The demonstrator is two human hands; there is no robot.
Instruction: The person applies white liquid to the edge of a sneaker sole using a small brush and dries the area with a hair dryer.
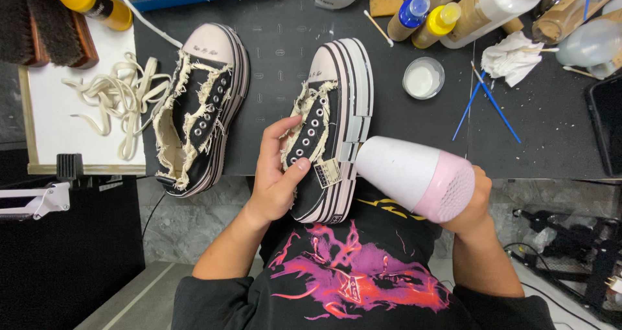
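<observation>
My left hand grips the frayed side of a black canvas platform shoe with a striped sole and no laces, resting at the near edge of the black mat. My right hand holds a white and pink hair dryer, its nozzle pointing at the shoe's striped sole, close to a small tag. The matching second shoe lies to the left on the mat, untouched.
Loose cream laces lie on a white board at left, beside dark brushes. Bottles, a small white-filled jar, blue-handled brushes, crumpled tissue and a sponge crowd the back right.
</observation>
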